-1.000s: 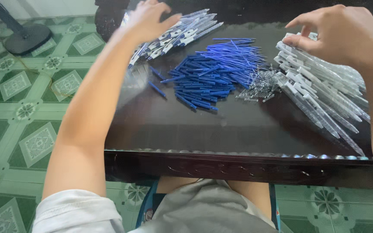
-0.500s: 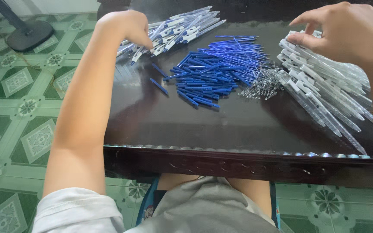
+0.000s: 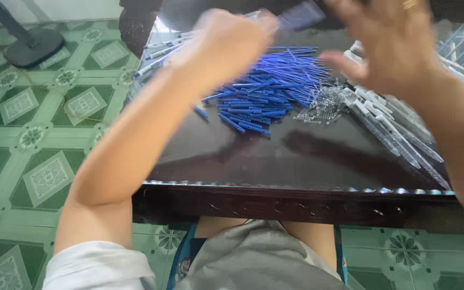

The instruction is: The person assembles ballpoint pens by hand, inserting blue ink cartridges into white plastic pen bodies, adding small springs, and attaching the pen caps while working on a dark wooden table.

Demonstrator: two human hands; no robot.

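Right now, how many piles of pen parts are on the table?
4: assembled pens at far left behind the left hand, blue refills in the middle, small springs beside them, clear barrels at right under the right hand. More may be hidden.

One camera sits on my head, tilted down and forward, close over the dark table [image 3: 296,161]. The table's near edge crosses below centre; my lap is at 6 o'clock, green tiled floor [image 3: 44,139] at 9 o'clock, table's far end at 12 o'clock. No second view.
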